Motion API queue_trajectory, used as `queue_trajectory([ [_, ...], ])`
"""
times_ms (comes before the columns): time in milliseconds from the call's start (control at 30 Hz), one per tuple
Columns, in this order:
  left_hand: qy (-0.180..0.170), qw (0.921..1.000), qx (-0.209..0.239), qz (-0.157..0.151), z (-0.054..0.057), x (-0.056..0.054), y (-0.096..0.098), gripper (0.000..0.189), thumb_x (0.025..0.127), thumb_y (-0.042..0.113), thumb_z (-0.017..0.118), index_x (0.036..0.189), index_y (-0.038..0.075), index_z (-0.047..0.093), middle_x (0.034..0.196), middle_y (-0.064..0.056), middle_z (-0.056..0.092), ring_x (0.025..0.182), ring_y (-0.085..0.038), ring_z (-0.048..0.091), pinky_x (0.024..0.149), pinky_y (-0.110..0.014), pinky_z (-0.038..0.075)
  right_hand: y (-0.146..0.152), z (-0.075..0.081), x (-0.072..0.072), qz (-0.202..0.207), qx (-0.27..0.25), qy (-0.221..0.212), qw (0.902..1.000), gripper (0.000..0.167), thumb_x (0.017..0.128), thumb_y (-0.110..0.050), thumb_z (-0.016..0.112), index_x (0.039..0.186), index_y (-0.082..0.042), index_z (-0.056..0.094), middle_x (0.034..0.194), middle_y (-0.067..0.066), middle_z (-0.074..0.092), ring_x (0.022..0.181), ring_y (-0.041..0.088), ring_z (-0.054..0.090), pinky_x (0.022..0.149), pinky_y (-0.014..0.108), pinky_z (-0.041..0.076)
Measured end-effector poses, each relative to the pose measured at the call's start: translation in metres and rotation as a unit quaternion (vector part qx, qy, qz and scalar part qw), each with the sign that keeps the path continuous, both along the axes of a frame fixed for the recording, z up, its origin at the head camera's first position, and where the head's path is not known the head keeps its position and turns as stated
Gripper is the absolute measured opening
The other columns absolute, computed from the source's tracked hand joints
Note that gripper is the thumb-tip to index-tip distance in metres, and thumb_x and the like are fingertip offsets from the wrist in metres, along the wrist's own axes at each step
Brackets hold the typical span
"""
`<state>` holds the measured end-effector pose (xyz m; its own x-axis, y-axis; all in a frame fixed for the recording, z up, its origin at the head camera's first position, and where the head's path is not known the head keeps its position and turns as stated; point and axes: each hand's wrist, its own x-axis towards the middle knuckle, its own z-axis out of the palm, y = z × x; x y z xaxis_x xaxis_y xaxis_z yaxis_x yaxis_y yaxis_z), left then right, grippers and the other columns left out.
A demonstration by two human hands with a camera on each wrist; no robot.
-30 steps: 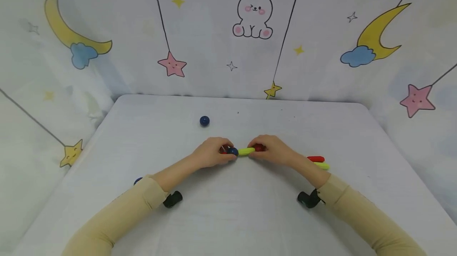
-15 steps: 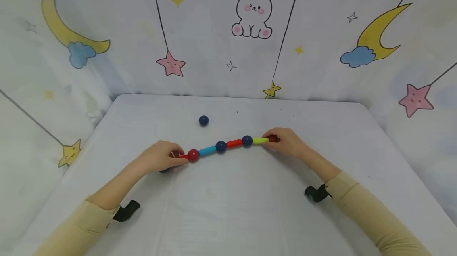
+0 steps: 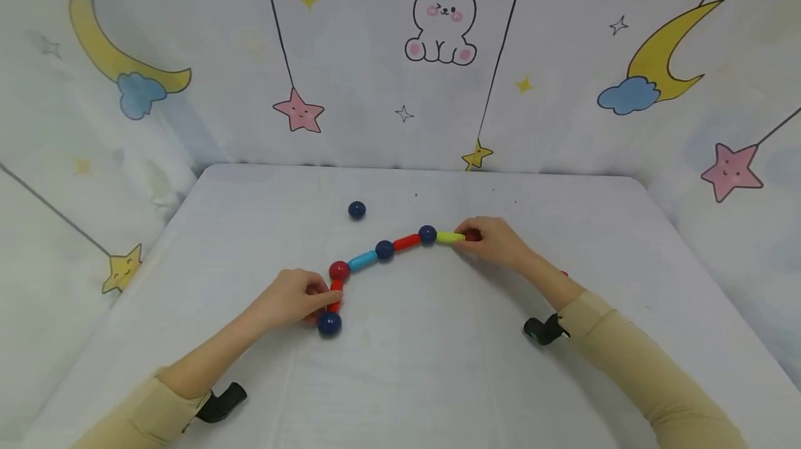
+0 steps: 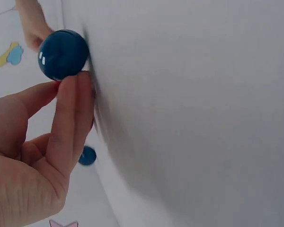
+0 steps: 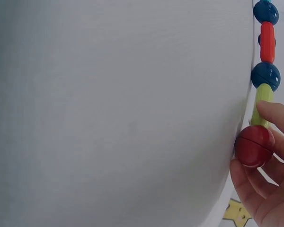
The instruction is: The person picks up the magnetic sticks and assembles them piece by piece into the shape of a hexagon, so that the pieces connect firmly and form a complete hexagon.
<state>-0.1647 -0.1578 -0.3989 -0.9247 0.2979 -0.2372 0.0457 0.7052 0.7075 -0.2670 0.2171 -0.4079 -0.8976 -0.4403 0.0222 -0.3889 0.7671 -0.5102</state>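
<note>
Since the earlier frame the left hand (image 3: 297, 297) has come nearer, swinging its end of the chain (image 3: 384, 249) from a nearly straight line into a sharp bend; the right end sits slightly farther off.

Chain: glossy balls joined by short sticks, lying on the white table (image 3: 407, 379). Sequence from near left to far right: dark blue ball (image 3: 329, 324), red stick (image 3: 336, 286), red ball (image 3: 340, 271) at the bend, light-blue stick (image 3: 362, 261), blue ball, second red stick (image 3: 407, 242), blue ball, yellow-green stick (image 3: 449, 237), red end ball (image 5: 254, 146).

Left fingers: narrow, pinching the near red stick between the first blue ball and the bend. Right hand (image 3: 497, 244): fingers curled about the red end ball, one tip on the yellow-green stick. Middle of the chain runs between the hands, untouched by fingers.

Surroundings: a loose blue ball (image 3: 357, 210) rests far of the chain, apart from it. A red piece (image 3: 565, 274) peeks out beyond the right forearm, which covers most of it. Printed cloth (image 3: 369, 39) behind the table.
</note>
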Motion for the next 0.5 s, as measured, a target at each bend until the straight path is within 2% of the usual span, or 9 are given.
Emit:
queue_trajectory([
  [133,-0.007,0.9994,0.033,0.000,-0.005,0.008,0.012,0.026,0.089,0.032,0.072,0.080,0.008,0.068,0.062,0.001,0.061,0.051,-0.014,0.061,0.053,-0.028,0.049,-0.005,0.001,-0.002,-0.007,0.003,-0.009,0.9999,0.023,0.090,-0.021,0.071,0.107,-0.007,0.070,0.087,0.002,0.062,0.076,0.018,0.051,0.065,0.030,0.043],
  [267,0.009,0.9983,0.049,-0.028,-0.008,0.013,0.023,0.029,0.089,0.034,0.072,0.076,0.009,0.068,0.060,0.000,0.059,0.049,-0.013,0.059,0.051,-0.026,0.048,-0.011,0.001,-0.004,-0.011,0.005,-0.012,0.9999,0.024,0.090,-0.022,0.071,0.109,-0.007,0.070,0.086,0.002,0.062,0.075,0.018,0.051,0.064,0.030,0.043],
  [400,0.032,0.9965,0.045,-0.063,-0.009,0.016,0.036,0.028,0.089,0.033,0.072,0.074,0.011,0.067,0.056,0.002,0.056,0.046,-0.011,0.055,0.048,-0.023,0.042,-0.017,0.000,-0.004,-0.013,0.011,-0.013,0.9998,0.026,0.090,-0.023,0.071,0.109,-0.006,0.070,0.087,0.003,0.062,0.077,0.019,0.051,0.066,0.030,0.043],
  [500,0.064,0.9933,0.018,-0.095,-0.010,0.019,0.045,0.025,0.089,0.033,0.071,0.073,0.015,0.067,0.054,0.006,0.053,0.046,-0.008,0.050,0.047,-0.021,0.038,-0.020,0.000,-0.004,-0.012,0.015,-0.014,0.9997,0.026,0.090,-0.023,0.071,0.110,-0.006,0.070,0.088,0.003,0.062,0.078,0.019,0.051,0.067,0.031,0.043],
])
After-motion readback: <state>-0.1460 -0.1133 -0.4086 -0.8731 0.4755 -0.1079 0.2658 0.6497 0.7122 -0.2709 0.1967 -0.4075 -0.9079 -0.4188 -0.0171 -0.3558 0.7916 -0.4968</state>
